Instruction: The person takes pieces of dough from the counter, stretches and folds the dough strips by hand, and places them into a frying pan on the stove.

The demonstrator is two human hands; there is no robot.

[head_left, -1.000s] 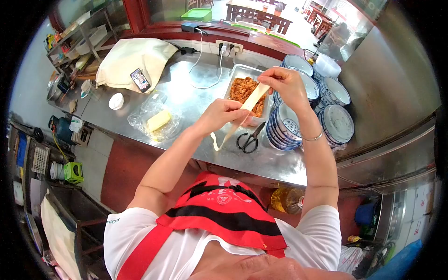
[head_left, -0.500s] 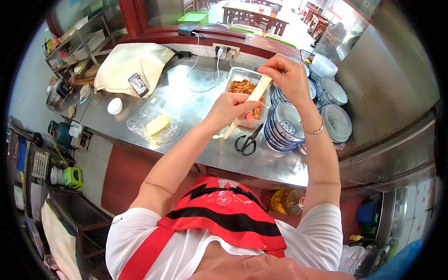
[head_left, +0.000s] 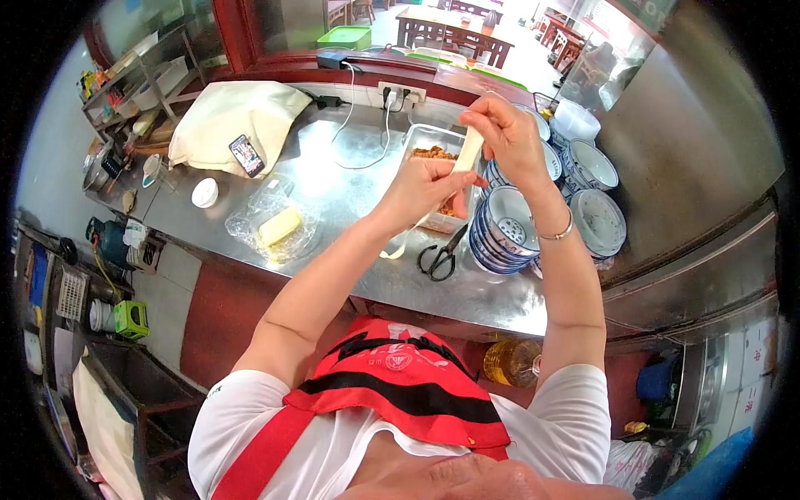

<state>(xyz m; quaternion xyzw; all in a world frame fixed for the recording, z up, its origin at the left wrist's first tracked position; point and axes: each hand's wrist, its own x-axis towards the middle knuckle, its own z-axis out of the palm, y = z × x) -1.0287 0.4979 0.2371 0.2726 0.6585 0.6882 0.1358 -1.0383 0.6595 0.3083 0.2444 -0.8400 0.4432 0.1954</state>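
Note:
A pale, soft strip that looks like dough (head_left: 468, 152) is stretched between my two hands above the counter. My right hand (head_left: 510, 137) pinches its upper end. Lower down, my left hand (head_left: 423, 190) has its fingers closed around the strip, and a thin tail hangs below toward the counter's front edge. Behind the hands is a clear plastic box (head_left: 433, 133) of reddish-brown chopped food (head_left: 435, 152), partly hidden by my left hand. Black-handled scissors (head_left: 437, 262) lie near the counter edge. To the left, a pale yellow block (head_left: 280, 226) rests on crumpled plastic wrap (head_left: 247, 223).
Blue-and-white bowls (head_left: 510, 225) stand in stacks right of my hands, close to my right forearm. A cream cloth (head_left: 225, 117) with a phone (head_left: 247, 156) on it, a small white cup (head_left: 205, 192) and a white cable (head_left: 387, 142) lie on the steel counter (head_left: 342, 208).
My right hand has risen slightly and drawn inward, with the strip between the hands now steeper. Below my left hand, the tail looks thinner. The view has shifted a little.

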